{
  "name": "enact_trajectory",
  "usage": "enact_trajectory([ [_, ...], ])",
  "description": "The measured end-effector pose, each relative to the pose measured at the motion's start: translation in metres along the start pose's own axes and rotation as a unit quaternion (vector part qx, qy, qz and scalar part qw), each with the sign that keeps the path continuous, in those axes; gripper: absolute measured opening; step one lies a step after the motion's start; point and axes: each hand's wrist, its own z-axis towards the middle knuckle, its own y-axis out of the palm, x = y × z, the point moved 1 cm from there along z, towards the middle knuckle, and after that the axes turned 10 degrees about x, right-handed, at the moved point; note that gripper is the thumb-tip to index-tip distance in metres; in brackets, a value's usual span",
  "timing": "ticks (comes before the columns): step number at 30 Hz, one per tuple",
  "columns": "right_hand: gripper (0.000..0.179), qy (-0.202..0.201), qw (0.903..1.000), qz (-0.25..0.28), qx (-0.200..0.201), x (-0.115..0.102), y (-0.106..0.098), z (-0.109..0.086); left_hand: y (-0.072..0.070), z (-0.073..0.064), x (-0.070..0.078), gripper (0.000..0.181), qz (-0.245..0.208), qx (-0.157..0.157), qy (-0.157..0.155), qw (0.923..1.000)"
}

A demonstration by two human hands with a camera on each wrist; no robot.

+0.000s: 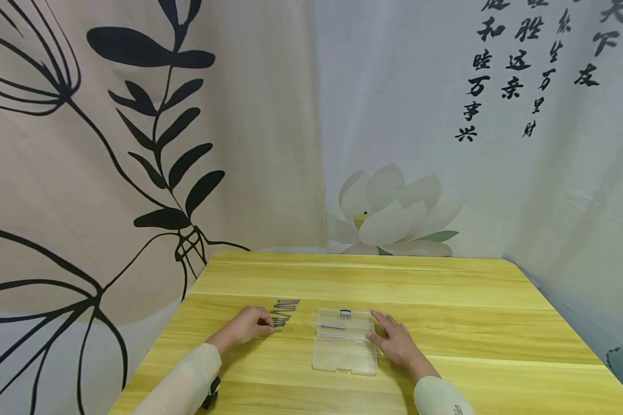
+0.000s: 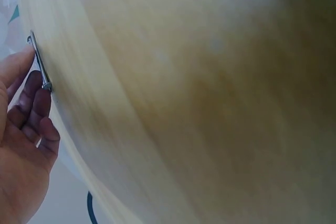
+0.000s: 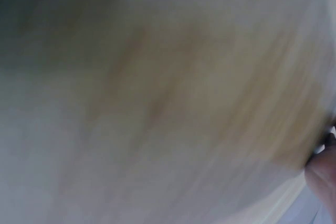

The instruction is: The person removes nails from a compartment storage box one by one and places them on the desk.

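Note:
Several thin metal nails lie in a loose column on the table, left of an opened clear plastic box. My left hand is at the near end of this column, fingers curled. In the left wrist view, the left thumb and fingertips pinch a shiny nail close over the wood. My right hand rests at the box's right side with fingers extended, its thumb and index finger touching the edge. Only a thumb shows at the margin of the blurred right wrist view.
The box lies flat on a yellow wood-grain table, its two halves spread. A small dark-and-white piece sits at its far edge. Behind the table hangs a printed curtain. A black strap is by the left sleeve.

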Motion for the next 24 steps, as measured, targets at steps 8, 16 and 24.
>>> enact_trajectory([
  [8, 0.062, 0.001, 1.0000, 0.006, 0.002, -0.0013, -0.0004, 0.0001, -0.0023, -0.0019, 0.0009, 0.006, 0.006, 0.009, 0.002, 0.9999],
  [16, 0.063, 0.001, 1.0000, 0.008, 0.002, -0.0002, -0.0002, 0.0013, -0.0060, -0.0002, 0.0009, 0.005, 0.005, 0.017, 0.008, 0.9998],
  [24, 0.063, 0.002, 1.0000, 0.000, 0.001, 0.0003, 0.0001, 0.0010, -0.0089, 0.0041, 0.0040, 0.005, -0.006, 0.006, 0.007, 0.9999],
])
